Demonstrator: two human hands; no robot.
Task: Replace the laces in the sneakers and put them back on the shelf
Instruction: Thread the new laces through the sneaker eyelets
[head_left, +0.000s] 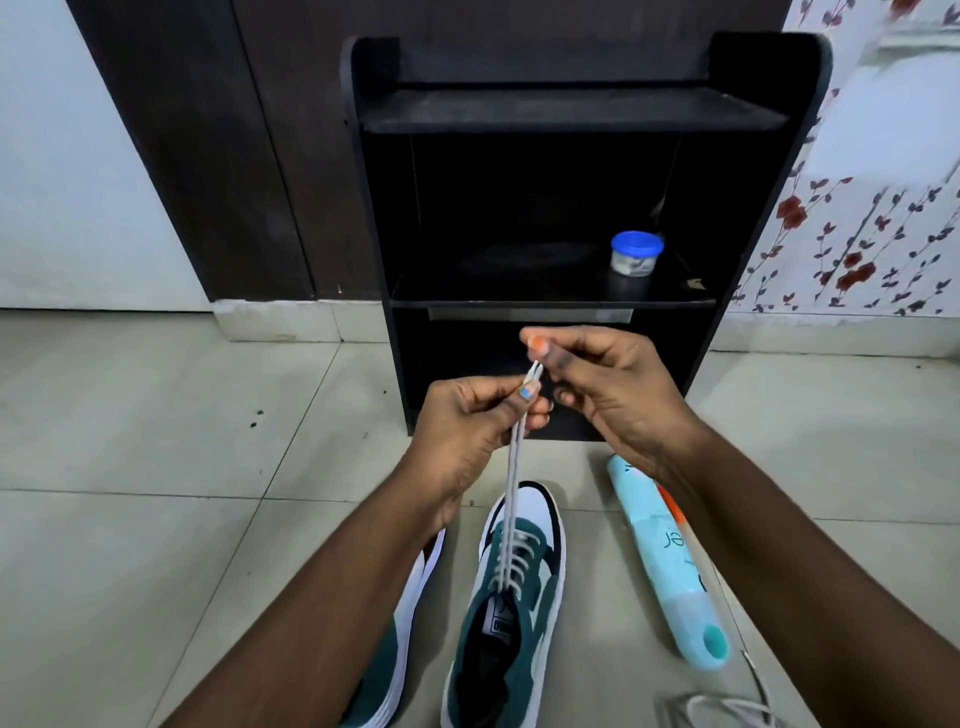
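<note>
Two bare hands are meeting in front of a black shelf (571, 109), holding up the two strands of a grey lace (511, 499) that are rising taut from a green and white sneaker (511, 613) standing on the tiled floor (156, 467). The left hand (467, 431) is closing its fingers (524, 402) around both strands just below their tips, thumb pressed on top. The right hand (613, 389) is pinching the white lace tips (535, 371) between thumb and forefinger, its other fingers curled loosely beneath. The lace is running criss-cross through the eyelets of the sneaker, whose toe is pointing toward the shelf.

A second sneaker (410, 639) of the same colours is lying just beside the first, to its left, mostly hidden under the left forearm. To the right of the laced sneaker, a pale turquoise tube-like object (670, 566) with printed lettering is lying on the floor, with an orange and white item (670, 506) partly showing at its far side under the right forearm. A loose white lace (727, 709) is lying at the bottom edge, near the right arm.

On the middle board of the shelf, a small clear jar (636, 254) with a blue lid is standing toward the right. Flowered wallpaper (857, 249) is covering the wall on the right.
</note>
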